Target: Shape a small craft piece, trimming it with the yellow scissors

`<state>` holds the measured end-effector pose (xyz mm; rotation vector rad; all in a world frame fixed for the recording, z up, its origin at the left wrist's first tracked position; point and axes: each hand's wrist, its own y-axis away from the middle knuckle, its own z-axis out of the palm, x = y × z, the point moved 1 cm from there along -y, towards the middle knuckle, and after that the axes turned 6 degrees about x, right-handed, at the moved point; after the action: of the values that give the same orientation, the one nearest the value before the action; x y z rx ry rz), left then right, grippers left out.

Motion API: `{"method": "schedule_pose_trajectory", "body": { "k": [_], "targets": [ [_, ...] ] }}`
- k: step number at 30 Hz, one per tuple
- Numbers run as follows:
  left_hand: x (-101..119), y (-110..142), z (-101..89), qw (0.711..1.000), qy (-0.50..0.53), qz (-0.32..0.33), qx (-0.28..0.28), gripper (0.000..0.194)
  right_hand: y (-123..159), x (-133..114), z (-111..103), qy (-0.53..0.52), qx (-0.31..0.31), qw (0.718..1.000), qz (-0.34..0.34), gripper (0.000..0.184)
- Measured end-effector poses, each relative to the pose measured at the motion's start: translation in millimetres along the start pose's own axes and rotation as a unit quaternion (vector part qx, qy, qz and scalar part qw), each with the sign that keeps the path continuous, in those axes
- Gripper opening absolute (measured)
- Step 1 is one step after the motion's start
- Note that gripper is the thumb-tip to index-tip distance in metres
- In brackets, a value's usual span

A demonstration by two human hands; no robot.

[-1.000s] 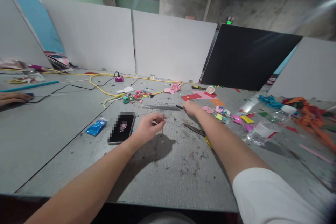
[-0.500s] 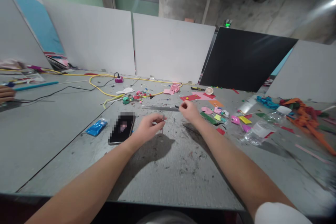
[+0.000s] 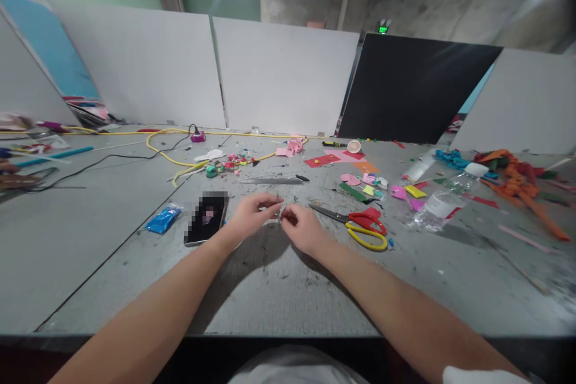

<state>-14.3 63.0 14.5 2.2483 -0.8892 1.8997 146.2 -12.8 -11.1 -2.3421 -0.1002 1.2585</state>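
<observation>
My left hand (image 3: pixel 251 213) and my right hand (image 3: pixel 300 227) meet above the grey table (image 3: pixel 279 288), fingertips almost touching. Both are pinched closed round a small thin grey piece (image 3: pixel 279 214) held between them; I cannot make out what it is. A dark phone (image 3: pixel 206 217) lies just left of my left hand. Red and yellow handled scissors (image 3: pixel 360 226) lie just right of my right hand. A long metal ruler (image 3: pixel 269 180) lies beyond the hands.
Coloured paper scraps (image 3: pixel 373 187) and a plastic bottle (image 3: pixel 437 209) are spread at right. A blue packet (image 3: pixel 164 218) lies left of the phone. Yellow cable (image 3: pixel 171 156) and a black cable run at the back. Another person's hand (image 3: pixel 13 174) is at far left.
My right hand has drawn back from the ruler's end to meet my left hand. The scissors now show uncovered. The view has tilted slightly.
</observation>
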Motion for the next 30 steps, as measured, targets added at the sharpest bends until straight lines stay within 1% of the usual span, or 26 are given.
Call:
{"method": "schedule_pose_trajectory", "body": {
  "k": [4,9,14,19,23,26,30],
  "targets": [
    [4.6,0.5,-0.6,0.999,0.02,-0.019,-0.029,0.035,0.7,-1.5,-0.6,-0.004,-0.007,1.0,-0.01,0.008],
    [9.6,1.2,-1.8,0.998,0.002,-0.019,-0.059,0.028,2.0,0.7,-0.7,-0.027,-0.012,0.999,-0.021,0.01],
    [10.1,0.5,-3.4,0.998,-0.025,0.004,-0.063,0.024,1.6,4.0,-0.5,-0.031,-0.023,0.999,-0.024,0.011],
    [10.2,1.0,-5.6,0.997,-0.05,0.015,-0.064,0.023,1.2,3.5,-0.5,-0.046,-0.025,0.999,-0.013,0.011],
    [10.3,1.0,-5.9,0.996,-0.063,0.028,-0.055,0.024,1.0,2.6,-0.6,-0.065,-0.019,0.998,-0.003,0.007],
    [10.1,0.7,-5.1,0.997,-0.056,0.024,-0.047,0.025,1.1,3.8,-0.5,-0.076,-0.028,0.997,-0.005,0.006],
    [10.2,1.5,-3.3,0.998,-0.048,0.014,-0.038,0.024,1.8,6.7,0.8,-0.057,-0.039,0.997,-0.02,0.008]
  ]
}}
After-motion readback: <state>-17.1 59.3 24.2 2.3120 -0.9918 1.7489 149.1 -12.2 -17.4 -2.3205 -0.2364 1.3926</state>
